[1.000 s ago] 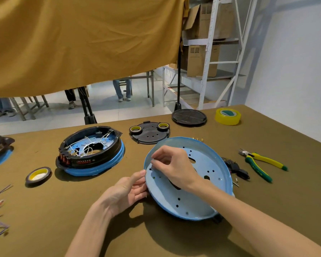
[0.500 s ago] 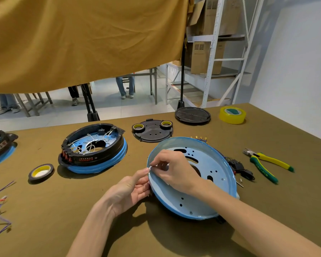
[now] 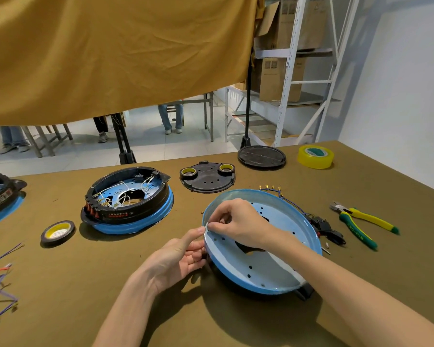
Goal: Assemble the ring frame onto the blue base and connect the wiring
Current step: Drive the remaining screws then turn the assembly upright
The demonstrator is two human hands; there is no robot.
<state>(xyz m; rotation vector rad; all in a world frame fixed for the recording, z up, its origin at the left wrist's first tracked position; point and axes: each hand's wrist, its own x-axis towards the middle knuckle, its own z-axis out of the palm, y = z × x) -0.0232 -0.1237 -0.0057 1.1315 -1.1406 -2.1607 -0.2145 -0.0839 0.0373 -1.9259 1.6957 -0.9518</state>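
Olive table (image 3: pixel 236 326), blue base (image 3: pixel 273 279), unreadable labels

The blue base (image 3: pixel 273 269) is a shallow round pan, pale inside and pierced with small holes and a dark central cutout, tilted with its 9 o'clock rim raised. Blue wiring (image 3: pixel 290 204) with brass terminals lies at its 1 o'clock edge.
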